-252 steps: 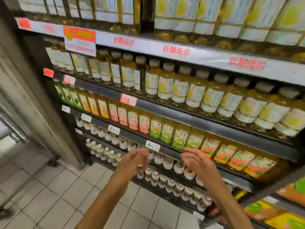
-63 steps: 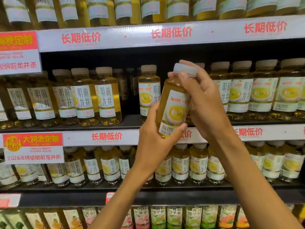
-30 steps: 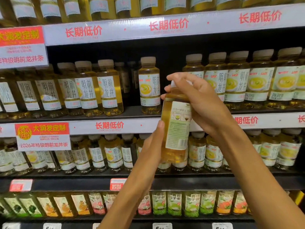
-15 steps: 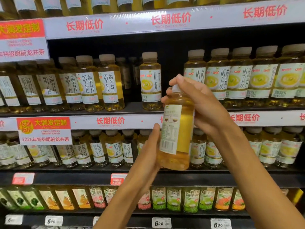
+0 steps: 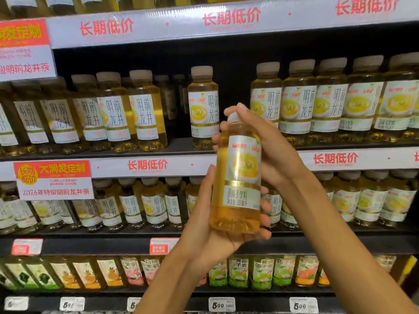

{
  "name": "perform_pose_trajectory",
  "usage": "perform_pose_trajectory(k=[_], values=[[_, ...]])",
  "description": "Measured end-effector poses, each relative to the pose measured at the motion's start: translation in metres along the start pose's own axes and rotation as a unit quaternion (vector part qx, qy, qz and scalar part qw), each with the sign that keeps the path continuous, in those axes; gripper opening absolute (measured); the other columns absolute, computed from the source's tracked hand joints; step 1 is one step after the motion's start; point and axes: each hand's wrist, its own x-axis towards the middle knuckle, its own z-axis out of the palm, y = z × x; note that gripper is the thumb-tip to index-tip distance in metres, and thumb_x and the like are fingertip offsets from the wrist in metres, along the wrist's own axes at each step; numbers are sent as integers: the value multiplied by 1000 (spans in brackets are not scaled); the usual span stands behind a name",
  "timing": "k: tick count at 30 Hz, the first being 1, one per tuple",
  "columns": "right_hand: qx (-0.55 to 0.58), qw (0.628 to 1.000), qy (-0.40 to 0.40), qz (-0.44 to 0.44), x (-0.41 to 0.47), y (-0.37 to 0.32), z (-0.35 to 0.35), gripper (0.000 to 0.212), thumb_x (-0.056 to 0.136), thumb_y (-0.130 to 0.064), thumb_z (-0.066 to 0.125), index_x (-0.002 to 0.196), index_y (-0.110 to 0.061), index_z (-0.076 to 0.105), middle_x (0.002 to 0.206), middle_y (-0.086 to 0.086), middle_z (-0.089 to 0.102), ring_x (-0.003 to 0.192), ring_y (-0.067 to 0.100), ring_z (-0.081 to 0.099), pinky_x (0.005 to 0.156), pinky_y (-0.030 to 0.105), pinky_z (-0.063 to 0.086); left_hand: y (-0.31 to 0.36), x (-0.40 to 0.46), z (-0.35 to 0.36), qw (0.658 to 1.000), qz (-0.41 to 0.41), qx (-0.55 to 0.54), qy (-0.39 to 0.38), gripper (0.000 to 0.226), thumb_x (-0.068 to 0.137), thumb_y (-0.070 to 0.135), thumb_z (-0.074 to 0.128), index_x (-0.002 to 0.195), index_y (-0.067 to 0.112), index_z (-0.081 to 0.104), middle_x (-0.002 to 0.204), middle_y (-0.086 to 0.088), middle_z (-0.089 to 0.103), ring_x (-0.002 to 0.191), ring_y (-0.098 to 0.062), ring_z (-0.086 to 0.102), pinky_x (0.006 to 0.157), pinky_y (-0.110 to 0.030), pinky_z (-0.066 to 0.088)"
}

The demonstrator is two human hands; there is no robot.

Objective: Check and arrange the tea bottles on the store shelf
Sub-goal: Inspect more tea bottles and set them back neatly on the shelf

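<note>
Midway through a shelf check, a clear plastic tea bottle of amber liquid with a pale cap (image 5: 238, 182) is held upright in front of the store shelf (image 5: 158, 166), its front label turned to the camera. The base is cupped by the left hand (image 5: 210, 236), whose fingers are curled round the lower body, while the cap and shoulder are gripped from above by the right hand (image 5: 267, 150). The bottle is kept clear of the racking, level with the middle tier. The inspection step is judged to be in hand. A gap in the upper row of matching bottles, just right of a lone yellow-labelled bottle (image 5: 203, 107), is seen behind the hands; a lift up into that slot, label outward, is likely called for next.
</note>
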Motion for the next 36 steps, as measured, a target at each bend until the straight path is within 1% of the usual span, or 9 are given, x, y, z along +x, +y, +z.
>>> perform_pose_trajectory(k=[3, 6, 10, 13, 18, 22, 26, 29, 36], values=[[-56, 998, 42, -3, 1, -4, -5, 17, 94, -30, 54, 94, -15, 64, 76, 3, 69, 75, 19, 69, 75, 35, 57, 8, -1, -5, 990, 37, 120, 72, 75, 84, 65, 42, 126, 6, 58, 105, -22, 67, 88, -28, 69, 77, -37, 56], [-80, 994, 75, 0, 3, -8, -10, 20, 94, -32, 55, 97, -14, 64, 76, 3, 71, 81, 21, 71, 75, 35, 58, 19, -2, 0, 984, 32, 158, 74, 68, 82, 56, 58, 129, 7, 53, 99, -22, 68, 81, -29, 69, 71, -38, 57], [-4, 993, 80, 84, 3, -9, -8, 34, 90, -36, 56, 106, -6, 58, 95, 13, 66, 100, 28, 64, 80, 36, 57, 27, -4, 11, 999, 14, 28, 39, 64, 77, 47, 63, 110, -7, 64, 90, -24, 66, 73, -30, 68, 65, -39, 58], [23, 991, 77, 111, 2, -4, -3, 36, 94, -35, 52, 115, -6, 56, 115, 20, 59, 111, 28, 57, 93, 39, 49, 32, -9, 23, 994, 33, -103, -17, 64, 83, 44, 60, 121, -8, 59, 103, -25, 63, 86, -34, 68, 77, -46, 57], [39, 985, 60, 156, 0, -1, 1, 35, 95, -43, 48, 90, -11, 63, 76, 4, 66, 68, 12, 66, 66, 24, 56, 36, -15, 40, 990, 46, -124, -41, 55, 91, 34, 56, 125, -9, 55, 120, -28, 60, 108, -41, 61, 100, -50, 47], [22, 988, 70, 137, 1, -4, 2, 40, 95, -41, 49, 109, -6, 61, 89, 10, 67, 76, 16, 67, 69, 27, 58, 34, -14, 32, 993, 37, -107, -32, 53, 88, 32, 64, 121, -9, 59, 116, -27, 62, 105, -38, 62, 96, -49, 49], [-22, 999, 37, 20, 3, -14, -1, 33, 91, -32, 56, 110, -6, 58, 102, 15, 64, 97, 24, 63, 92, 42, 49, 29, -6, 14, 999, 53, -12, 3, 64, 73, 46, 72, 114, -3, 66, 102, -24, 65, 88, -30, 69, 84, -41, 56], [-68, 996, 31, -40, 2, -16, 2, 48, 85, -30, 62, 124, -3, 54, 118, 17, 64, 109, 26, 63, 91, 42, 52, 28, -2, 4, 986, 90, 131, 51, 58, 57, 49, 85, 103, 16, 75, 95, -15, 70, 82, -23, 70, 74, -33, 58], [-130, 988, -32, -81, -10, -4, 7, 44, 92, -31, 48, 135, -21, 44, 124, 9, 63, 114, 26, 61, 87, 37, 54, 29, -4, -7, 880, 167, 414, 162, 45, 71, 43, 75, 113, 32, 62, 106, 10, 72, 99, -6, 68, 77, -18, 54]])
